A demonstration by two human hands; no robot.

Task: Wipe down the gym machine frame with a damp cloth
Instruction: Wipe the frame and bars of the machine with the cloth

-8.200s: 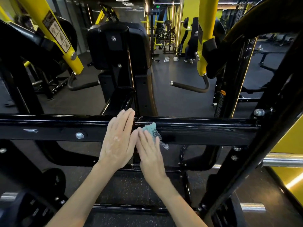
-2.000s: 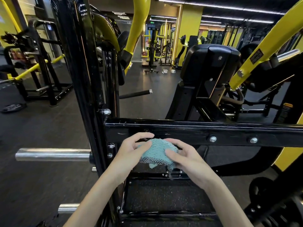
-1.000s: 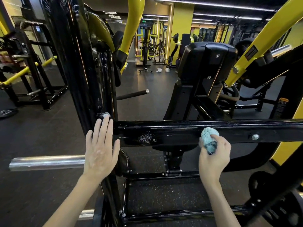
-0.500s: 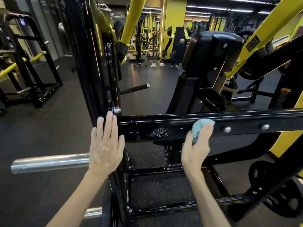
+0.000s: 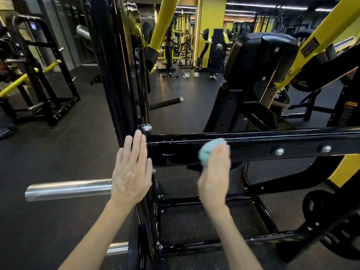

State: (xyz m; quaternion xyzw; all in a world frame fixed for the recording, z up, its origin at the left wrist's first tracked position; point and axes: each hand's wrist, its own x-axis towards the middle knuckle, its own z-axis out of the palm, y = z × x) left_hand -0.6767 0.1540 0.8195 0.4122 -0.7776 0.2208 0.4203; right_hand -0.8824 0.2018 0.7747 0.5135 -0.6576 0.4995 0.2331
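Observation:
A glossy black horizontal frame bar runs across the middle of the view and joins a black upright post on the left. My right hand holds a bunched teal cloth against the front face of the bar; hand and cloth are blurred. My left hand rests flat with straight fingers on the upright, just below a silver bolt.
A chrome weight peg juts out left of the upright. A black padded seat back and yellow lever arms stand behind the bar. A lower black base frame lies beneath. A person crouches far off among other machines.
My right hand has slid the cloth leftward along the bar, over the spot where the wet patch showed. The left hand stays flat on the upright.

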